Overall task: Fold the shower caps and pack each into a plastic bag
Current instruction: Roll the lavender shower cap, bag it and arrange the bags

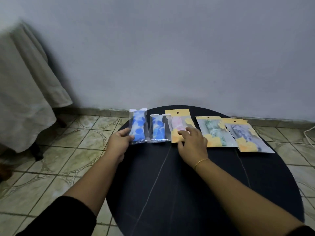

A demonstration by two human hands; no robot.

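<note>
- Round black table (pixel 196 193), near a grey wall (pixel 170 48); tiled floor (pixel 59 159) around it.
- Five packed bags in a row along the table's far edge, L to R:
- Clear bag w/ blue-print cap (pixel 138 128), overhanging the table's left rim. Left hand (pixel 119 142) grips its near-left corner, thumb on top, fingers curled under the edge.
- Second clear bag, blue-print cap (pixel 158 128), just beside the first, flat on the table.
- Yellow-header bag w/ pink cap (pixel 179 124), touching or slightly overlapping the second bag; cannot tell which. Right hand (pixel 192 143) rests on its near end, fingers spread and relaxed, tips pressing the bag, not curled round it.
- Yellow-header bag w/ green cap (pixel 213 132), right of the hand, tilted a bit.
- Yellow-header bag w/ grey cap (pixel 245 135), rightmost, overlapping the green one's right edge.
- Gold bracelet (pixel 201 162) on right wrist; black sleeve (pixel 59 218) on left arm.
- Cloth-covered furniture (pixel 25 91) at far left, blurred.
</note>
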